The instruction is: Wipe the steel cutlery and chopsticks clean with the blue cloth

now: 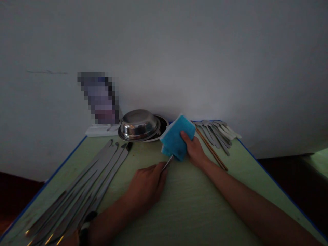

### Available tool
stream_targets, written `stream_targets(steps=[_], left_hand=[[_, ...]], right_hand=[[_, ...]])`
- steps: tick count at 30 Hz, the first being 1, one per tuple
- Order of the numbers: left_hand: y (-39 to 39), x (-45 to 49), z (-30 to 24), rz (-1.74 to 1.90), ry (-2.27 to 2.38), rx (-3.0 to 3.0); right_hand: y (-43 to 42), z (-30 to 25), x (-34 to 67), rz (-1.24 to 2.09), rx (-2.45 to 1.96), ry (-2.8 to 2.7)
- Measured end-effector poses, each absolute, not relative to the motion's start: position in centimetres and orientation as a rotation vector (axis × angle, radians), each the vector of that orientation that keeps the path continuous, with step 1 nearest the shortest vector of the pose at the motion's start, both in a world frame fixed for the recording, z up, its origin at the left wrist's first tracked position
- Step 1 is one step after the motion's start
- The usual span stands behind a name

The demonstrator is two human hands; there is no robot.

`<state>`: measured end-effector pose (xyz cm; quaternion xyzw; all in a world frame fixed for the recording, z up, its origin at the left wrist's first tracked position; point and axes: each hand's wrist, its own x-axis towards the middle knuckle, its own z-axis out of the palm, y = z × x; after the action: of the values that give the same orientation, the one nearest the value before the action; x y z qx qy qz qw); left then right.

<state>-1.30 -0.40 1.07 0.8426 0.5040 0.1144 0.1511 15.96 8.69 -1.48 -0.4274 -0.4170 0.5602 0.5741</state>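
My left hand [150, 181], low over the middle of the table, is closed around the thin handle of a metal utensil [168, 163]. Its far end disappears into a folded blue cloth [176, 135] with a pale underside, so its kind cannot be made out. My right hand [196, 150] grips that cloth, thumb on top and the other fingers mostly hidden behind it. Just right of the cloth lies a pair of wooden chopsticks [211, 148]. Behind and left of it, a shiny metal bowl [138, 125] rests upside down.
Several long metal utensils [84, 191] lie side by side along the left of the green table [194, 208]. Several spoons and similar cutlery [217, 133] fan out at the back right. A blurred-out upright object [99, 97] stands on a white base [102, 130] against the wall.
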Motion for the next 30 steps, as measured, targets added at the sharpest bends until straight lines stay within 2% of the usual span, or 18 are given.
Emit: stream_targets(steps=[4,10,17,23,30], left_hand=[[-0.2,-1.2,1.2,0.287,1.511,2.375],[-0.1,-1.1,1.1,0.258,1.547,2.397],[0.1,-1.0,1.1,0.202,1.549,2.448],[0.0,-1.0,1.1,0.23,1.508,2.462],[0.0,-1.3,0.9,0.331,1.426,2.425]], right_hand=[[7.9,-0.8,15.9,1.261,-1.088,-1.366],[7.5,-0.5,15.7,1.242,-1.067,-1.451],[8.5,-1.5,15.8,1.203,-1.164,-1.1],[9.7,-2.1,15.6,1.308,-0.988,-0.646],[9.8,-1.1,15.7,1.33,-0.889,-0.429]])
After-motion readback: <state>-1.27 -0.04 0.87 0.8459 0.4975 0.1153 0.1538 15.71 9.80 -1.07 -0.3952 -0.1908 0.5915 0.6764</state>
